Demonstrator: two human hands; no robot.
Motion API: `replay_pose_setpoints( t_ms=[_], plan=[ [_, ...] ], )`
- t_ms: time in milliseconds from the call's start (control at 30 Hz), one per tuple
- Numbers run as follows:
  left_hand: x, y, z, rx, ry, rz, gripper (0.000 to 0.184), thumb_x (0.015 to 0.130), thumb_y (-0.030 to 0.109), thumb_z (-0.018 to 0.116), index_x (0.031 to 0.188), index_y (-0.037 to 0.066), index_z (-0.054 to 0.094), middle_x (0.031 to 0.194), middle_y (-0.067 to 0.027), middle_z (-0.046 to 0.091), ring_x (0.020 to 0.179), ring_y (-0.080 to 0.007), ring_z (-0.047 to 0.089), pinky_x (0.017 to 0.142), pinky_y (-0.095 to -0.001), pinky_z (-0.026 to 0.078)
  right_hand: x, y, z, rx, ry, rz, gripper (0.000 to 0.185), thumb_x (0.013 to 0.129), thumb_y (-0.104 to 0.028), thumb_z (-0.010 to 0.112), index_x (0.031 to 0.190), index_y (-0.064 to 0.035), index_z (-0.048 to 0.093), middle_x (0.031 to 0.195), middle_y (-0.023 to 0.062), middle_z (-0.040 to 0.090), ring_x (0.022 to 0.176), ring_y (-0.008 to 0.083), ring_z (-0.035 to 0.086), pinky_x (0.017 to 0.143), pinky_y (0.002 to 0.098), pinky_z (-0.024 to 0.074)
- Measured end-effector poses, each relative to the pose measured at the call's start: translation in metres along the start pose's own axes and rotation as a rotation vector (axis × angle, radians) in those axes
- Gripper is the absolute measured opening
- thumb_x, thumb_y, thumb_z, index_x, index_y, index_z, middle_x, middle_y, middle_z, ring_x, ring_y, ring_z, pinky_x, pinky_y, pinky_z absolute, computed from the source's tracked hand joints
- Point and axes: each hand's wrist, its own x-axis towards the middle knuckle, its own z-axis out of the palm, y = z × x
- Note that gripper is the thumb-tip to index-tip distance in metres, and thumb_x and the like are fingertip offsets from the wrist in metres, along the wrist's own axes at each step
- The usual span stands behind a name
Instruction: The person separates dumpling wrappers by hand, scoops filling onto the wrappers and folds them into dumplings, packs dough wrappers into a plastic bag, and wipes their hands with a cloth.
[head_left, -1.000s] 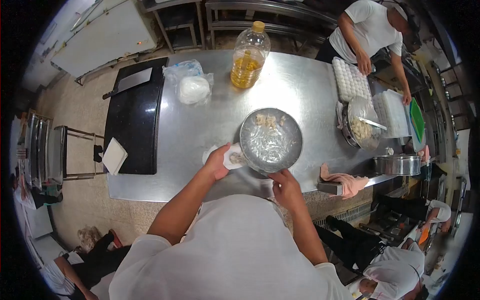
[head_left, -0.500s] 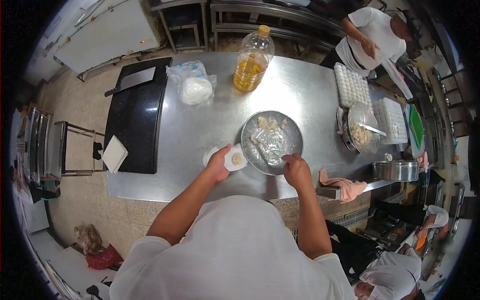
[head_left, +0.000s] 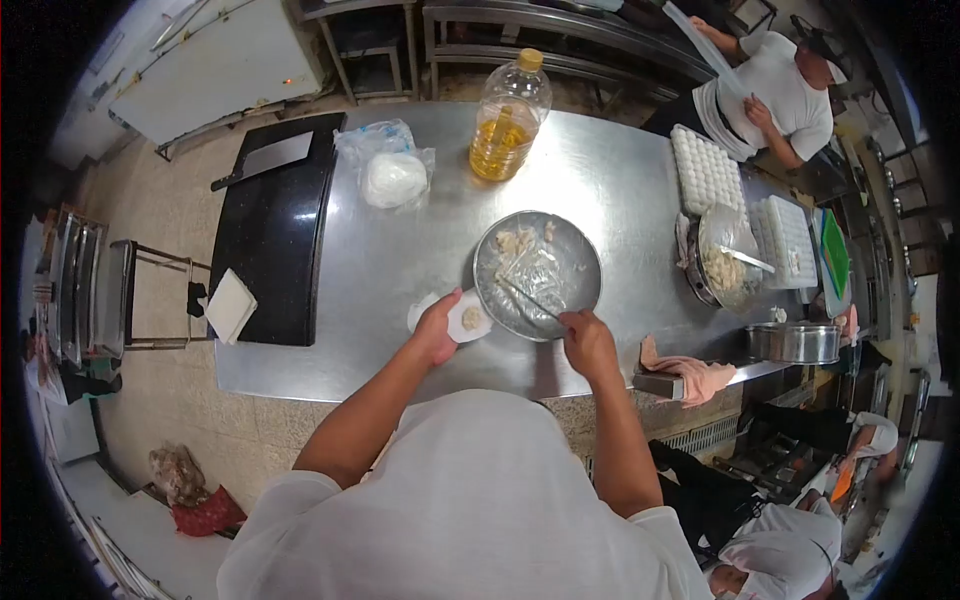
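My left hand (head_left: pixel 437 333) is closed on a thin white round wrapper (head_left: pixel 484 329), with the thumb over its edge. A small dab of pale filling (head_left: pixel 471 318) sits on the wrapper. More white sheet shows on the other side of that hand, partly hidden. My right hand (head_left: pixel 588 345) grips a thin stick-like utensil (head_left: pixel 534 302), whose far end reaches into a round metal bowl (head_left: pixel 579 292). Pale lumpy filling (head_left: pixel 512 243) clings to the bowl's far side. The bowl rests on the steel table (head_left: pixel 390 255), close beside the wrapper.
An oil bottle (head_left: pixel 508 118) and a bagged white lump (head_left: pixel 394 182) stand farther back. A cleaver (head_left: pixel 268 157) lies on the black board (head_left: pixel 270 235) at left. Egg trays (head_left: pixel 707 170), another bowl (head_left: pixel 741 215) and a cloth (head_left: pixel 700 379) are at right. A co-worker (head_left: pixel 770 95) stands behind.
The bowl has shifted slightly left and away from me, and the utensil in it shows more clearly. My left hand stays put. The co-worker at back now holds up a long pale object.
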Motion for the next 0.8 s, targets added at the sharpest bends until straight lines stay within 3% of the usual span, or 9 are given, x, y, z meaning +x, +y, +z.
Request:
replay_pose_setpoints(
  t_ms=[167, 233, 400, 600, 667, 800],
  plan=[
    [-0.005, -0.002, 0.006, 0.078, 0.043, 0.032, 0.047, 0.101, 0.033, 0.045, 0.133, -0.002, 0.047, 0.132, -0.0168, 0.056, 0.120, -0.0303, 0.056, 0.104, -0.0446, 0.043, -0.005, -0.014, -0.003, 0.065, -0.021, 0.002, 0.024, 0.080, -0.006, 0.057, 0.101, -0.0067, 0.069, 0.092, 0.0194, 0.063, 0.083, 0.0396, 0.063, 0.073, 0.0470, 0.0520],
    [-0.003, -0.001, -0.001, 0.098, 0.050, 0.033, 0.046, 0.101, 0.033, 0.045, 0.132, -0.002, 0.048, 0.131, -0.0167, 0.056, 0.119, -0.0300, 0.056, 0.104, -0.0445, 0.043, 0.004, -0.012, -0.006, -0.003, 0.110, 0.025, 0.025, 0.079, -0.005, 0.057, 0.102, -0.0070, 0.068, 0.094, 0.0187, 0.063, 0.083, 0.0395, 0.064, 0.073, 0.0469, 0.0523],
    [-0.004, 0.006, 0.006, 0.110, 0.108, 0.069, 0.044, 0.101, 0.033, 0.046, 0.129, -0.001, 0.051, 0.129, -0.0161, 0.058, 0.116, -0.0297, 0.058, 0.102, -0.0442, 0.044, 0.021, -0.004, -0.001, -0.145, 0.078, -0.034, 0.028, 0.077, -0.005, 0.058, 0.103, -0.0072, 0.068, 0.095, 0.0180, 0.063, 0.083, 0.0392, 0.064, 0.073, 0.0470, 0.0530],
    [-0.001, -0.005, 0.005, -0.052, 0.045, 0.111, 0.046, 0.101, 0.034, 0.045, 0.130, -0.002, 0.050, 0.130, -0.0154, 0.058, 0.118, -0.0289, 0.056, 0.104, -0.0425, 0.043, -0.018, -0.019, 0.007, 0.006, 0.004, -0.052, 0.026, 0.076, -0.003, 0.056, 0.099, -0.0044, 0.068, 0.086, 0.0195, 0.063, 0.080, 0.0401, 0.064, 0.073, 0.0466, 0.0525],
    [-0.002, -0.008, 0.006, -0.076, 0.066, 0.125, 0.046, 0.101, 0.034, 0.045, 0.130, -0.001, 0.049, 0.129, -0.0155, 0.057, 0.119, -0.0289, 0.056, 0.105, -0.0419, 0.042, -0.024, -0.024, 0.006, 0.095, -0.030, 0.039, 0.027, 0.076, -0.002, 0.055, 0.100, -0.0037, 0.069, 0.084, 0.0204, 0.063, 0.080, 0.0404, 0.063, 0.073, 0.0469, 0.0519],
    [0.002, -0.007, 0.005, -0.083, 0.051, 0.118, 0.046, 0.101, 0.035, 0.045, 0.130, -0.001, 0.049, 0.129, -0.0154, 0.058, 0.118, -0.0292, 0.056, 0.104, -0.0431, 0.043, -0.024, -0.017, 0.016, 0.094, 0.036, 0.009, 0.023, 0.077, 0.003, 0.056, 0.096, -0.0019, 0.069, 0.085, 0.0187, 0.063, 0.078, 0.0393, 0.062, 0.069, 0.0445, 0.0504]
  ],
)
